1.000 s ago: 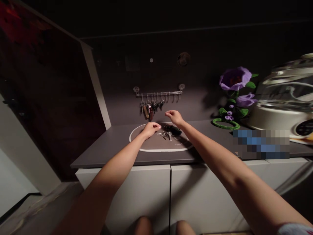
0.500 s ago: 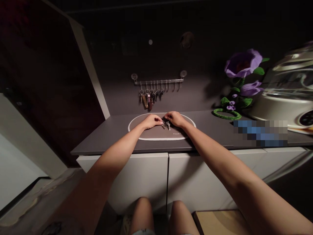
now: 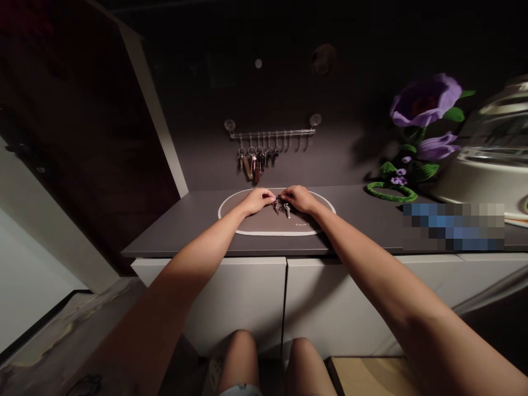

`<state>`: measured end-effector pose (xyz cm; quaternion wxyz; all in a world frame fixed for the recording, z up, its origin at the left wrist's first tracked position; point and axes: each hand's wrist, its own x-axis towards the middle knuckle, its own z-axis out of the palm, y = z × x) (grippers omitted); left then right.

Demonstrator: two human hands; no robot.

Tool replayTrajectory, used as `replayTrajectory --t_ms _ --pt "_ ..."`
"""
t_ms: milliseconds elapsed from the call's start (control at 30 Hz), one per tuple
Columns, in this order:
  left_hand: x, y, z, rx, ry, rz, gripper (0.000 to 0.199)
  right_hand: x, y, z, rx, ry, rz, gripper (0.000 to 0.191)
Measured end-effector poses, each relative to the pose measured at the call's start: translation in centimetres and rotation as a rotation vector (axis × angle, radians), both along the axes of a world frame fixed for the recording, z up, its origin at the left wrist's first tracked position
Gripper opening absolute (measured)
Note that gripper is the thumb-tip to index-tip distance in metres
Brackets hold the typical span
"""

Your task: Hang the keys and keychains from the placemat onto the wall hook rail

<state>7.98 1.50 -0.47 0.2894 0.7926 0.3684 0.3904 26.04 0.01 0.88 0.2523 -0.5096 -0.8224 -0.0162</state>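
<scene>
Left grip: the person's left grip [image 3: 258,201] sits low over the oval mat [image 3: 264,223], its fingers [image 3: 270,194] curled inward and reaching the top of the bunch of keys [image 3: 282,208]; I cannot tell whether they are clenched on it.
Right grip: the right grip [image 3: 300,199] comes in from the other side, its fingertips [image 3: 284,196] nearly meeting the left ones above the keys; I cannot tell whether this one has hold either.
Keys: the bunch lies on the mat, between the two grips and just below them, with its metal blades pointing toward the person and its upper part hidden by the fingers.
Under the grips: the mat is dark with a pale border and lies on a dark grey counter [image 3: 177,234].
Beyond the grips: a clear wall rail [image 3: 270,133] with hooks carries hanging keys with fobs [image 3: 251,165], well apart from the fingers.
Right of the right grip: an artificial purple flower [image 3: 424,102] with a green looped stem [image 3: 390,192] stands on the counter, followed by a white appliance with a clear lid [image 3: 495,170].
Below the grips: white cabinet doors [image 3: 231,300] and the person's knees [image 3: 241,357].
</scene>
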Motion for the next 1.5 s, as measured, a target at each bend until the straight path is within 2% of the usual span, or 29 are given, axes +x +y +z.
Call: replayTrajectory --t_ms 233,433,567,800,1167,1500 --pt "0.3 0.0 0.4 -0.067 -0.142 0.059 0.017 -0.1 0.0 0.1 -0.012 0.078 0.050 0.018" --pt "0.3 -0.2 0.8 -0.080 -0.277 0.074 0.015 -0.6 -0.7 0.5 -0.103 0.274 0.096 0.019" --pt "0.3 0.0 0.8 -0.119 -0.354 0.047 0.018 -0.8 -0.9 0.6 -0.119 0.370 0.076 0.022" --pt "0.3 0.4 0.4 -0.219 -0.464 -0.031 0.026 -0.7 -0.5 0.2 -0.114 0.486 0.138 0.027" --pt "0.6 0.3 0.2 -0.299 -0.533 -0.075 0.032 -0.9 -0.4 0.3 -0.121 0.593 0.211 0.026" --pt "0.6 0.5 -0.2 -0.262 -0.484 0.036 0.036 -0.7 0.7 0.1 -0.117 0.708 0.200 0.030"
